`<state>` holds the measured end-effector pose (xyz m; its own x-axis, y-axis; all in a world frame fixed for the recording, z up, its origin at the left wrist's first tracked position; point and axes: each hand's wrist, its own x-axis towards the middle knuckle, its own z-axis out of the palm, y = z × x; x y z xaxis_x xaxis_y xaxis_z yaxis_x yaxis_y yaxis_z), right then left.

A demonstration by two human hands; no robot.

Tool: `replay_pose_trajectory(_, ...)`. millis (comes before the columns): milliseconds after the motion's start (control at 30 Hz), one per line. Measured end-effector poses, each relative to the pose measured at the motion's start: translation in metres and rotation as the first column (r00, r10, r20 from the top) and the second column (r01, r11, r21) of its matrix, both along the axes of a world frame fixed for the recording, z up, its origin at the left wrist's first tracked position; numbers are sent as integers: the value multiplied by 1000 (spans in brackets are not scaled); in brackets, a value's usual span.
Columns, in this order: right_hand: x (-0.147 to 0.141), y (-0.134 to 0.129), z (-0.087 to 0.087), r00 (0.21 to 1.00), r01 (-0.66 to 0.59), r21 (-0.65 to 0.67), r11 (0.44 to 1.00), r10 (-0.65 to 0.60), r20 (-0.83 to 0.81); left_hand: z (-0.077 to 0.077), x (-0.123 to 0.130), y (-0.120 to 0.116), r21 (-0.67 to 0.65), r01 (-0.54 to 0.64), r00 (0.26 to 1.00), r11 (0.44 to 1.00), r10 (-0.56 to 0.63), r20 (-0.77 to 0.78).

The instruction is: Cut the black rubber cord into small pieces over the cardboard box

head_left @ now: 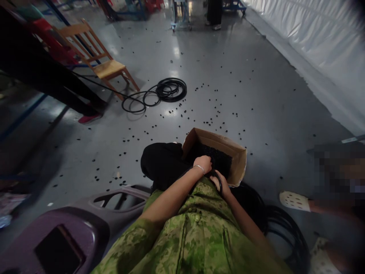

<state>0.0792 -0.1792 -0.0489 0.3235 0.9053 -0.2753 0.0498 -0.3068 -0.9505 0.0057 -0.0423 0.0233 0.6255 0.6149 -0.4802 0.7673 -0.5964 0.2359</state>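
A cardboard box [239,161] stands in front of my lap, with a mass of small black pieces [218,154] inside. My left hand [203,163], with a bracelet at its wrist, is closed over the box's near side; whatever is in its fingers is hidden. Just right of it and lower, my right hand [221,183] is wrapped around a black hose [219,179], which bends in a short arc over the fingers. The two hands are close together.
Small black pieces [211,122] lie scattered over the grey floor. A coiled black hose [172,91] lies ahead near a wooden chair [110,68]. More black coils [288,228] lie at my right, near a person's white clog [295,201]. A purple seat [57,220] bears a phone-like dark slab. Another person stands left.
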Motion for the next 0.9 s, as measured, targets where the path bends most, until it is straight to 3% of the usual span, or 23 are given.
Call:
replay_pose_trajectory(467,0,-8,-12,965,37,-34,999,-27,260,-2,1,3,-43,-20,999,999,18,-35)
replay_pose_trajectory(633,1,-8,-15,955,-4,-38,999,15,297,13,-2,-11,47,40,996,998,-36,-83)
replay_pose_trajectory(767,-1,-7,-12,952,56,-71,996,-32,305,31,-17,-25,135,34,993,990,-18,-114)
replay_pose_trajectory(900,-3,-5,-3,951,104,-81,991,-75,300,38,-27,-28,167,-5,995,986,21,-95)
